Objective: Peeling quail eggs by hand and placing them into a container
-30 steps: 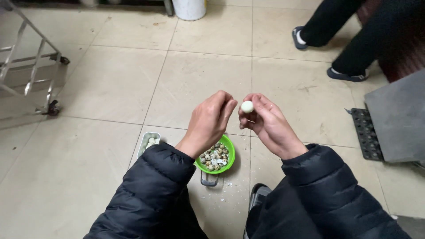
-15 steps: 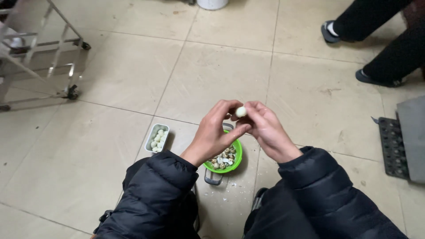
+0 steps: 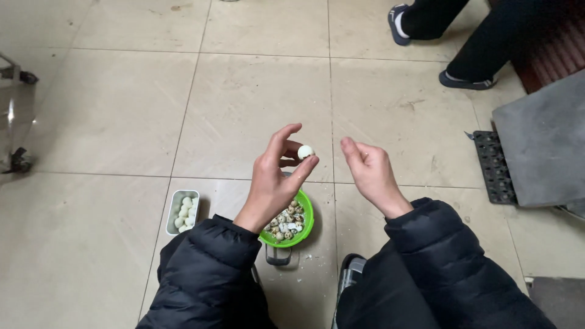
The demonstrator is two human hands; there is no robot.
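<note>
My left hand pinches a small white peeled egg between thumb and fingertips, held above the floor. My right hand hovers just to the right of it, fingers loosely curled, holding nothing. Below the hands a green bowl with several small speckled eggs and shell bits rests on the tiled floor. A small rectangular grey tray with several peeled white eggs lies to the left of my left arm. Both arms wear dark padded sleeves.
Another person's legs and dark shoes stand at the upper right. A grey slab on a black grated mat lies at the right. A metal rack leg with caster shows at the left edge.
Both hands held the egg together before; now my right hand has let go and moved away to the right, and the egg stays in my left hand.
</note>
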